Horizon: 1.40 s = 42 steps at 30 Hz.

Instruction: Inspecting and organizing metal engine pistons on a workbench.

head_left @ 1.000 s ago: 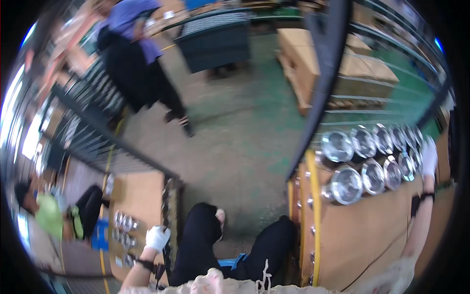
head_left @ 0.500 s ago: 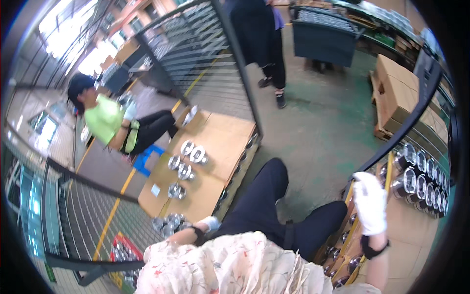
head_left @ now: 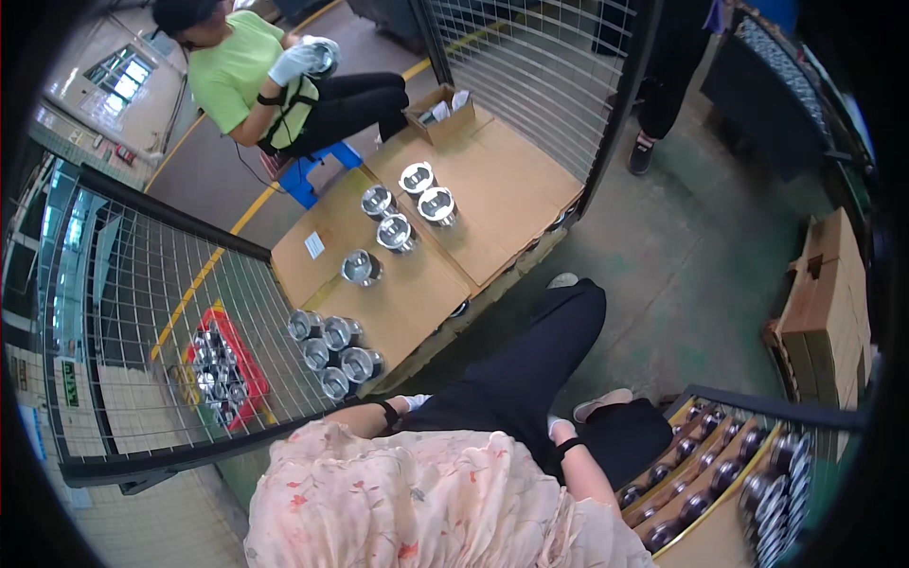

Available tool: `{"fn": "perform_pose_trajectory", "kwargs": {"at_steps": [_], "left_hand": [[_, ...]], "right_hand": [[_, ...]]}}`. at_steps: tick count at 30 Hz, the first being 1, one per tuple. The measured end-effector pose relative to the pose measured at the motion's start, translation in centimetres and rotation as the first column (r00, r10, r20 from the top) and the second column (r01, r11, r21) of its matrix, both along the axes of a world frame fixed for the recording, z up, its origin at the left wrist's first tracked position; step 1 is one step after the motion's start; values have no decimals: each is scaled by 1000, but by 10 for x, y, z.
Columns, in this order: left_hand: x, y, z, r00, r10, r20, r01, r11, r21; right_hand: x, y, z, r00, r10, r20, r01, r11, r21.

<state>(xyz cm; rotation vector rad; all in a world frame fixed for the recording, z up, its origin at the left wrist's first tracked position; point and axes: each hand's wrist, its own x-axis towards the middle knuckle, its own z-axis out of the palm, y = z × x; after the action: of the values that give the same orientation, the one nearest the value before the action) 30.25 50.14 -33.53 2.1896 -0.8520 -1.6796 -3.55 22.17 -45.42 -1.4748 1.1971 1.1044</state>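
My left hand (head_left: 414, 403), in a white glove, rests by my left thigh, near the front edge of a cardboard-topped pallet (head_left: 492, 248). Its fingers are hidden behind my dark trousers. On the cardboard closest to that hand stands a tight cluster of shiny metal pistons (head_left: 360, 363). Farther back, several more pistons (head_left: 396, 232) stand spaced apart. My right hand (head_left: 556, 426), also gloved, is beside my other leg, mostly covered by trouser and wrist, so its fingers do not show. To its right, rows of pistons (head_left: 696, 506) lie between cardboard dividers in a crate.
A co-worker in a lime shirt (head_left: 227, 76) sits beyond the pallet, holding a metal part in gloved hands. Wire mesh panels (head_left: 180, 322) flank the pallet. A red crate (head_left: 248, 369) of metal parts is outside at left. Cardboard boxes (head_left: 824, 312) stand on the right.
My right hand has come down from the rack side at the right to beside my leg. The view has turned, so the pallet appears nearer. My left hand stays by my thigh.
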Motion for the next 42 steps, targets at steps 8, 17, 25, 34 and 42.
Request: {"fn": "perform_pose_trajectory", "kwargs": {"at_steps": [8,17,25,34,42], "left_hand": [[11,-112,23,993,-61,-104,86,963,254],[32,-194,44,983,-161,86,148,978,145],[108,-162,136,710,243,661,-171,970,-173],[273,-68,133,294,411,863,-235,906,-351],[340,-117,110,312,137,940,144,971,-189]], "right_hand": [[-155,34,-101,637,622,456,-626,762,-164],[-50,-126,-6,489,751,443,-504,658,-559],[84,-161,195,674,-455,582,570,822,-17],[56,-213,244,776,-238,585,488,814,-316],[87,-187,280,874,353,332,69,588,-806]]}}
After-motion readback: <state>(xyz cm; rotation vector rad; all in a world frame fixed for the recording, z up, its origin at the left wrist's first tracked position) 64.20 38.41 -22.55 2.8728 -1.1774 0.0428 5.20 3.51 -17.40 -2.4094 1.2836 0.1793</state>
